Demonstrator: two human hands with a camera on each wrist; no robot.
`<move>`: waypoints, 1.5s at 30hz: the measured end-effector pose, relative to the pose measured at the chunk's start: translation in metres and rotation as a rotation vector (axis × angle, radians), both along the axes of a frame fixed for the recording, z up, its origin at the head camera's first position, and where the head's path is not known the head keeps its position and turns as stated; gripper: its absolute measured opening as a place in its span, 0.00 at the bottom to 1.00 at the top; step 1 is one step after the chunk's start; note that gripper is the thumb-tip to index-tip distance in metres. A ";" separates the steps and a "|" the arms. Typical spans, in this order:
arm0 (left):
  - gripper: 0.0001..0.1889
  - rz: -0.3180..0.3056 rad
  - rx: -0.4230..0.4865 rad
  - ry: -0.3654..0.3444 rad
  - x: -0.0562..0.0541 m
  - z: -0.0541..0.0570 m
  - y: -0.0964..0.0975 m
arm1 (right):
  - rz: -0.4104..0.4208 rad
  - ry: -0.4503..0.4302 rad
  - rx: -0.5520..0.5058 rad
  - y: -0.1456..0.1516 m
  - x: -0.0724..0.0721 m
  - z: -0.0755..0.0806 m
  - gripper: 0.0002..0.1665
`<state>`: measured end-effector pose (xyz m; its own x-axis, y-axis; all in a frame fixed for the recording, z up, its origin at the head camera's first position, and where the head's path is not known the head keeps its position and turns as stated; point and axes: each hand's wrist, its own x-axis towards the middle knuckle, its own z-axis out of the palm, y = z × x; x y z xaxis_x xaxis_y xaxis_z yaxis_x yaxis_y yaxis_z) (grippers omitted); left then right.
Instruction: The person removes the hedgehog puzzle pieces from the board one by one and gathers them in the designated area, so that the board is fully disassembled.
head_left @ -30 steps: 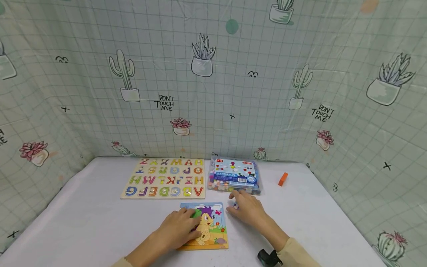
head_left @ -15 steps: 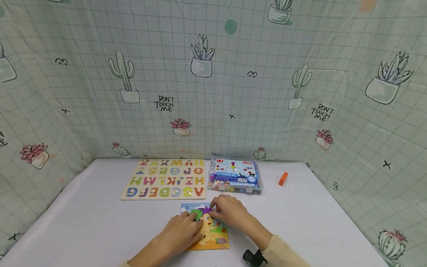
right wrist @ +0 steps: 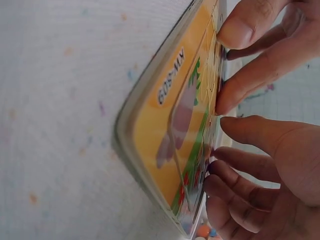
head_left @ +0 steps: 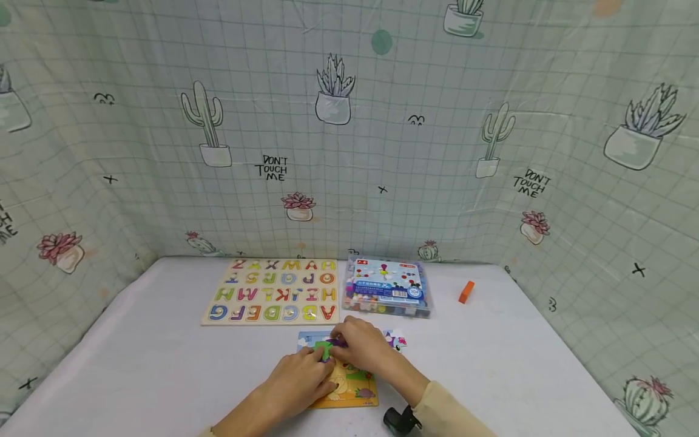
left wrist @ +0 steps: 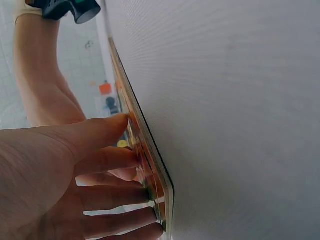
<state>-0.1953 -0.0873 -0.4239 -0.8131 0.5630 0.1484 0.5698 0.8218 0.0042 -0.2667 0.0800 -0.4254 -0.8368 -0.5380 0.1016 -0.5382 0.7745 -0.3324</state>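
Orange and blue edge the thin, flat, round-cornered puzzle board [right wrist: 147, 132].

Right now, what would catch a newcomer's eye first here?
Likely the left hand and right hand, close together at the bright puzzle, front and centre. Then the cactus cloth behind the table, reading DON'T TOUCH ME, and the orange block, alone at the table's back right.

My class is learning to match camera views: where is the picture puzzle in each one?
Head: picture puzzle below centre, under both hands.
Left wrist: nearly edge-on, a slanting strip left of centre.
Right wrist: close up, its orange corner around the middle.
Shared landmark: the left hand, touching the puzzle in all three.
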 end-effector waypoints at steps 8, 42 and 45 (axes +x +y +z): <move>0.19 0.002 -0.003 -0.003 -0.001 0.002 -0.001 | -0.016 0.001 0.014 -0.003 -0.002 0.000 0.15; 0.20 -0.008 0.007 -0.029 0.000 0.001 -0.001 | -0.048 -0.038 -0.043 -0.004 -0.007 0.003 0.15; 0.19 -0.012 0.000 -0.015 0.000 0.001 -0.002 | -0.034 -0.048 -0.069 -0.002 -0.008 0.003 0.12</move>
